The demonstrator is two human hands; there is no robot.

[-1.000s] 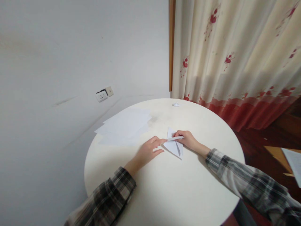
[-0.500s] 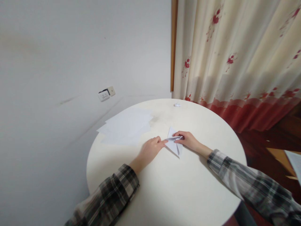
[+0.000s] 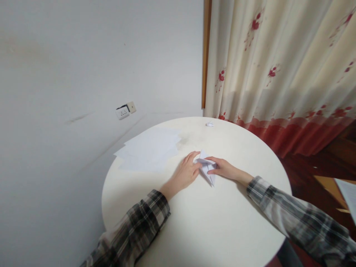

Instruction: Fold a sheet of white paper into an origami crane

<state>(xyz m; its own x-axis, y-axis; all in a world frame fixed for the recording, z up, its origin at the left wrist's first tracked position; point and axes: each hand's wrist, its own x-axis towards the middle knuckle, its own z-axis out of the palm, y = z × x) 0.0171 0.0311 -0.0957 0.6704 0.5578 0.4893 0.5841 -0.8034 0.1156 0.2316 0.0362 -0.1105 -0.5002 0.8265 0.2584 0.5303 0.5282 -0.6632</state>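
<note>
A folded white paper [image 3: 207,168], pointed toward me, lies near the middle of the round white table [image 3: 200,222]. My left hand [image 3: 185,173] rests on its left edge with fingers stretched out, the fingertips pressing on the paper. My right hand [image 3: 224,168] comes in from the right and pinches the raised flap of the paper between thumb and fingers. Both arms wear plaid sleeves.
A loose stack of white sheets [image 3: 150,150] lies on the table's back left. A small crumpled paper ball [image 3: 209,124] sits at the far edge. A flowered curtain [image 3: 278,66] hangs behind; a wall socket [image 3: 125,110] is on the left wall. More paper [image 3: 347,193] shows at the right edge.
My left hand has slid forward and right onto the paper's left edge. The right hand has drawn the flap in toward the left, and the fold looks narrower.
</note>
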